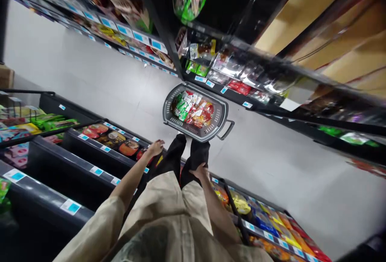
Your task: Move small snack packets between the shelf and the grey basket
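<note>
My left hand (156,148) hangs beside my left leg, close to the edge of the low shelf with packaged food. Its fingers are loosely bent, somewhat apart, and nothing shows in them. My right hand (199,170) rests against the dark cloth of my right leg, with thumb and fingers apart and no object seen in it. On the floor just ahead of my feet is a grey shopping basket (222,107), its handle (228,130) out to the right. Inside lie several green, white and red snack packets (196,108).
Tall shelves (247,104) with bagged goods run along the far side of the aisle. Low tiered shelves (99,169) stand at the left, and bright snack bags (265,217) sit on shelving at the right. Pale floor (114,81) extends between them.
</note>
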`<state>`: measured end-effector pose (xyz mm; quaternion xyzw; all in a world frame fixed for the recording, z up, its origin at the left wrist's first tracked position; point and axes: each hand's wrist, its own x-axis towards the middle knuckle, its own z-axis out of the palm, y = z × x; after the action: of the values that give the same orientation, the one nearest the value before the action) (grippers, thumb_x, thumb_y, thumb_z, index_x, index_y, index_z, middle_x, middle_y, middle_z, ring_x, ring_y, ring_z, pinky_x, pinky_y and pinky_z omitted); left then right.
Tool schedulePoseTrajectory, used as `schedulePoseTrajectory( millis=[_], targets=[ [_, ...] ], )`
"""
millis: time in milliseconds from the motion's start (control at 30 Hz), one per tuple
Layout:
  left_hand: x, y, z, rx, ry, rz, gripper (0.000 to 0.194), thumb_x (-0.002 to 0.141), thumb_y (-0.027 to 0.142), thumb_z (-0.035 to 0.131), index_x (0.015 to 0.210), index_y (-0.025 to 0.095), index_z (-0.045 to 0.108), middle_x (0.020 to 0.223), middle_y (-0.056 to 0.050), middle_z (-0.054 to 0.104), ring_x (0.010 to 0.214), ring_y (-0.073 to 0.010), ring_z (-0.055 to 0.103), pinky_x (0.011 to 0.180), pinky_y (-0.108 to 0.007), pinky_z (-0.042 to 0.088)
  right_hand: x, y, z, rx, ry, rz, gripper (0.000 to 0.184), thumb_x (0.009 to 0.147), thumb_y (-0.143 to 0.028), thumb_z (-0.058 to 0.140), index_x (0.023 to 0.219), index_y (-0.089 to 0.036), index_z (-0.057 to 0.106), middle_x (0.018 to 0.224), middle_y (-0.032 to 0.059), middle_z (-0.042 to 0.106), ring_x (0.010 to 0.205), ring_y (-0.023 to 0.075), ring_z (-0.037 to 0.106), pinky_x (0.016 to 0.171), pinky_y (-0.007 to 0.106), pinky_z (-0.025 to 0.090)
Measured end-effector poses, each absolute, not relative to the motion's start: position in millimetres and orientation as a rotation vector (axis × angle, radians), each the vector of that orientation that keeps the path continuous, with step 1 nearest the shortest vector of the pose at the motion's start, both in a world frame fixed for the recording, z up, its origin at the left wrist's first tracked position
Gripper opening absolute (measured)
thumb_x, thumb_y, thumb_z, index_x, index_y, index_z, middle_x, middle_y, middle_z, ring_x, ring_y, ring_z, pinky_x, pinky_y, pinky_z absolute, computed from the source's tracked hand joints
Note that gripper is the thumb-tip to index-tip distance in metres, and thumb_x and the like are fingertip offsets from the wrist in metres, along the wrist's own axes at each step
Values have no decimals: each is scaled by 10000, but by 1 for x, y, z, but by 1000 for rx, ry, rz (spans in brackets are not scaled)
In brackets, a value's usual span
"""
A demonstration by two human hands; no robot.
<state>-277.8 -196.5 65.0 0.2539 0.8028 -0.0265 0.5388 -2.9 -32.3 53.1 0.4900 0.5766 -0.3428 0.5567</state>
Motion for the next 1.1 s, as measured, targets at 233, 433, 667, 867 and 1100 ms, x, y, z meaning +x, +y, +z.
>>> schedulePoseTrajectory(
  millis=[233,433,667,867,1100],
  targets=[
    [-341,-127,-43,648,2096,-5,472,903,123,515,1366,128,606,1423,-162,586,1312,-281,573,1187,-438,442,5,-30,26,1190,1523,-487,1147,767,-473,818,1603,38,222,1377,399,527,1234,479,579,885,636,528],
    [-387,-77,-128,631,2158,-126,496,908,170,535,1395,79,568,1483,-210,528,1381,-345,475,1167,-492,436,7,-2,10,1217,1642,-437,998,819,-503,731,1567,13,318,1293,325,570,1213,447,562,875,546,538],
    [-416,-37,-189,579,2201,-168,502,924,223,511,1391,50,574,1480,-240,532,1398,-379,465,1133,-526,452,-6,30,3,1205,1675,-429,877,829,-518,688,1509,-41,408,1246,266,592,1179,414,563,866,479,523],
    [-436,-9,-241,457,2181,-215,514,952,266,524,1413,42,554,1469,-237,571,1369,-340,528,1141,-451,442,-6,51,-3,1204,1696,-414,845,831,-451,687,1512,-55,381,1261,245,580,1188,393,561,871,443,512],
    [-450,21,-277,496,2097,-120,339,958,126,524,1252,-29,594,1364,-212,639,1360,-259,489,1200,-429,329,-4,71,-5,1240,1709,-392,776,836,-430,669,1480,-96,396,1269,224,593,1201,380,566,884,421,512]
  ],
)
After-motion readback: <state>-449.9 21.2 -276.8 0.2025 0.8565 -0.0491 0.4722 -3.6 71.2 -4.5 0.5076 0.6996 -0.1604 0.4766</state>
